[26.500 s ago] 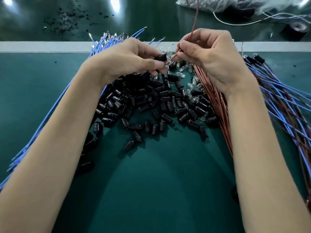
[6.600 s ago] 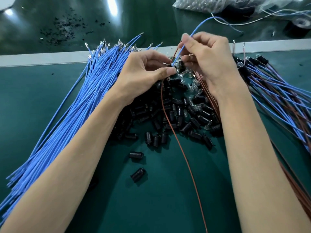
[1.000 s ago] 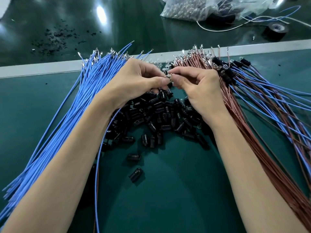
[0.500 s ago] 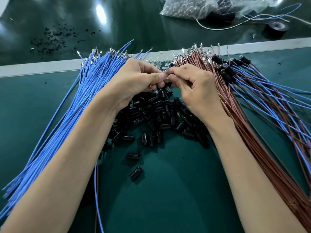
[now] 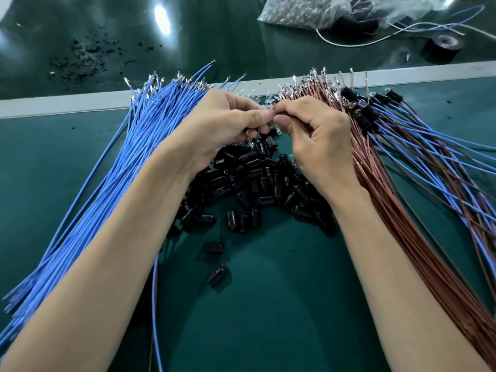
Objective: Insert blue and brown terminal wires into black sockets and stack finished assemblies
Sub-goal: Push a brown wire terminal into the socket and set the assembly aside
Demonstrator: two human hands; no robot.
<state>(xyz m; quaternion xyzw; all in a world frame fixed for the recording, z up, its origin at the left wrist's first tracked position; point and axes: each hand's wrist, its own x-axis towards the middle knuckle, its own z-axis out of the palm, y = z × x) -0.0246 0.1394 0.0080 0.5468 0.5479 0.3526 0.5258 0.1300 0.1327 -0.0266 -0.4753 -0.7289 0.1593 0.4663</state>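
My left hand (image 5: 222,122) and my right hand (image 5: 316,138) meet fingertip to fingertip above a pile of black sockets (image 5: 249,178). The left hand grips a socket that its fingers mostly hide. A blue wire (image 5: 155,304) and a brown wire (image 5: 150,353) trail from it under my left forearm. The right hand pinches a small clear bulb against that socket, and little of the bulb shows. Loose blue wires (image 5: 120,170) fan out on the left, brown wires (image 5: 389,197) on the right. Finished assemblies (image 5: 429,162) lie at the far right.
Small clear bulbs (image 5: 257,98) lie behind my hands by the white strip (image 5: 67,103) at the mat's far edge. Beyond it are a plastic bag (image 5: 308,9), a black tape roll (image 5: 442,47), a white cable (image 5: 349,44) and black debris (image 5: 86,57). Two sockets (image 5: 218,275) lie apart near me.
Over the last second my hands have stayed pressed together over the socket pile, with only small finger shifts. The trailing blue wire has moved a little under my left forearm.
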